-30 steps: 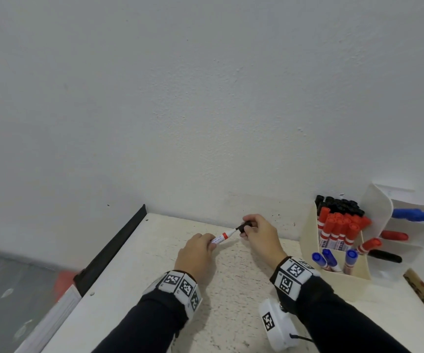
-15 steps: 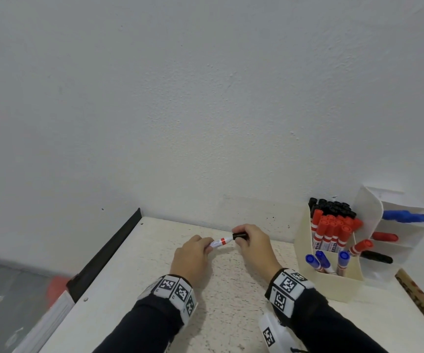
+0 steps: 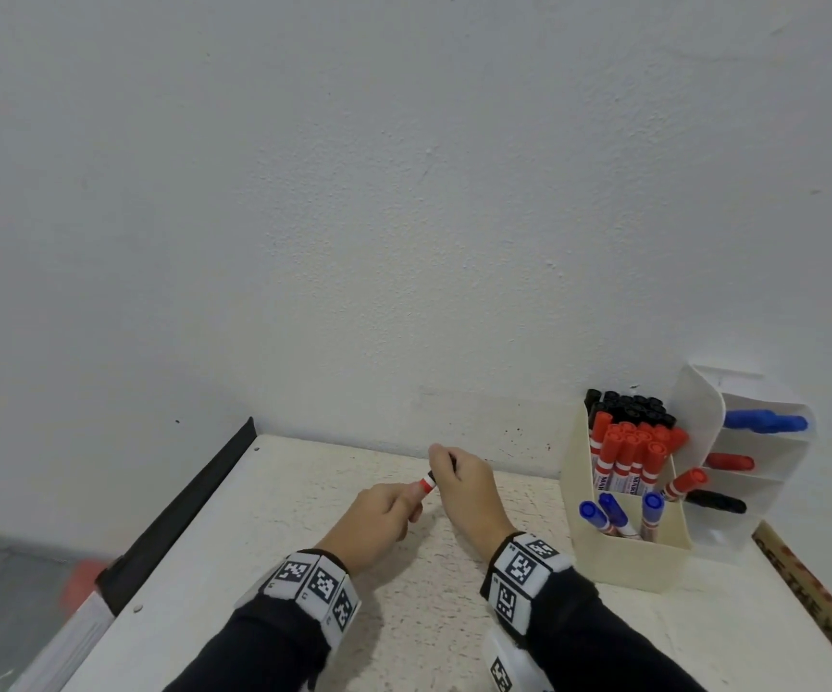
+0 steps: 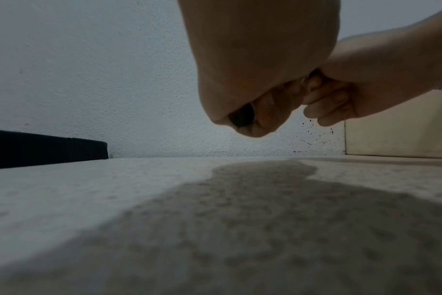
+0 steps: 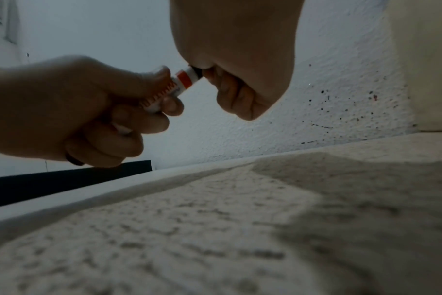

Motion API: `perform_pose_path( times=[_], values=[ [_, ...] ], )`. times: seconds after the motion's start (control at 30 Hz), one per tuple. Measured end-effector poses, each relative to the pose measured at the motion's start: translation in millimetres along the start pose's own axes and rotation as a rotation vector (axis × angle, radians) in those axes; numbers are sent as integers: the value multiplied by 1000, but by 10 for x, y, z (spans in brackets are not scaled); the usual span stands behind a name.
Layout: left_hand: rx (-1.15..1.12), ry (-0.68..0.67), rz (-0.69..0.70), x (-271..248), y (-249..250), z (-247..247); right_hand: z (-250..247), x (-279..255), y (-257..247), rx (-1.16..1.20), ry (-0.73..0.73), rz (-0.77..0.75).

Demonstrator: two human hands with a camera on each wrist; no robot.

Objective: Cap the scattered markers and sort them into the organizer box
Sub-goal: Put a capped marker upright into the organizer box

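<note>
Far left, off the table edge, a blurry red shape (image 3: 85, 577) on the floor; cannot tell what it is. Next, a black strip (image 3: 189, 511) along the left side of the white table (image 3: 264, 496).

Above the middle of the table, left hand (image 3: 373, 525) curled tight round the white marker (image 3: 426, 483), with a red band showing near its far end. From the right wrist view, marker (image 5: 176, 85) tilted up toward the other hand, held clear of the table.

Just to the right, right hand (image 3: 464, 486) with fingers closed round a black cap (image 5: 196, 71), right at the marker's end. Cannot tell if pushed all the way on.

Further right, cream organizer box (image 3: 628, 561) standing near the wall. Inside it, black markers (image 3: 628, 407) at the back, red markers (image 3: 628, 452) in the middle, blue markers (image 3: 618, 514) in front.

Beside it on the right, a white shelf holder (image 3: 703, 417) with a blue (image 3: 766, 422), a red (image 3: 730, 462) and a black marker (image 3: 716, 501) lying in it.

Far right, a wooden ruler (image 3: 823, 606) along the table edge.
</note>
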State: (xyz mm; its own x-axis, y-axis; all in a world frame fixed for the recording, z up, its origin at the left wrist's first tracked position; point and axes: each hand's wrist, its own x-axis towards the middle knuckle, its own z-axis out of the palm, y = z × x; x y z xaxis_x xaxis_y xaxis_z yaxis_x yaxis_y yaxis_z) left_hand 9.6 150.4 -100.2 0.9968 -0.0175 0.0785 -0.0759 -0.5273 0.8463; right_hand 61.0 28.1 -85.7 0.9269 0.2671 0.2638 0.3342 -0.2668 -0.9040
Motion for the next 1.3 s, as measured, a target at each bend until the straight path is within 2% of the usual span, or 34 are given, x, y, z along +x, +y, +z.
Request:
perform_pose_path(
  times=[0.5,0.63,0.77,0.87,0.93,1.0,1.07,1.17,1.3],
  values=[
    [-302,-42,-77,-22,68,35,-29,-30,-11,44,-1,-37],
    [-375,-62,-49,-34,95,26,-170,-111,-101,49,28,-90],
    [-259,9,10,-6,198,152,-368,-222,-297,49,140,-228],
    [-193,-25,35,28,372,420,-658,-296,-599,-11,307,-406],
    [-184,-54,24,60,534,657,-985,-283,-787,-46,421,-461],
    [-139,-95,32,98,714,900,-1355,-188,-835,-156,547,-444],
    [-61,-108,94,138,882,1120,-1672,-67,-776,-279,605,-376],
    [4,-42,196,195,1063,1298,-1910,27,-653,-299,534,-283],
    [39,60,242,274,1145,1338,-1928,117,-421,-402,449,-237]
  ],
)
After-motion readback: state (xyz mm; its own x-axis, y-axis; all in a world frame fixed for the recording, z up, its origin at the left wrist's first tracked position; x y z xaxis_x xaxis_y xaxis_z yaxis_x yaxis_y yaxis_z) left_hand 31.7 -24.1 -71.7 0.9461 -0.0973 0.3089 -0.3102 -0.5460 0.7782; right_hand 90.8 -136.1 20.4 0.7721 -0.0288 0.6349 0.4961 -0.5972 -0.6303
